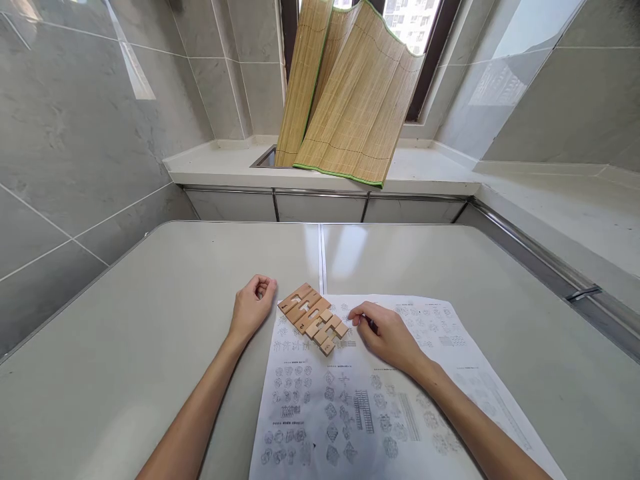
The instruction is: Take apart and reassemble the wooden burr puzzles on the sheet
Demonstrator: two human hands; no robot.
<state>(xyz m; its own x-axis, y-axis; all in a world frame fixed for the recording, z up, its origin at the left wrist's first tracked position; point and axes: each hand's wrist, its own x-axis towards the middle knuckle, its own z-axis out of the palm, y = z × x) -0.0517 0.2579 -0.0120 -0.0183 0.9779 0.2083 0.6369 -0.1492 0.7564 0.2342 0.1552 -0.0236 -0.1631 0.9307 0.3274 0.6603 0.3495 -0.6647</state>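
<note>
Several flat wooden puzzle pieces [311,316] with notches and stamped numbers lie side by side in a slanted row on the far left part of a printed sheet [360,413]. My left hand [253,305] rests on the table just left of the pieces, fingers curled in, with nothing visible in them. To the right of the row, my right hand [385,329] lies on the sheet. Its fingers are bent inward and hold nothing I can see; the fingertips point at the pieces, a small gap away. Rows of small line diagrams cover the sheet.
A pale table [125,373] with a centre seam stands against tiled walls [100,120]. Beyond its far edge, a bamboo mat [360,107] with green edging leans on a white ledge [220,167] by a window. A metal rail [530,241] runs along the right side.
</note>
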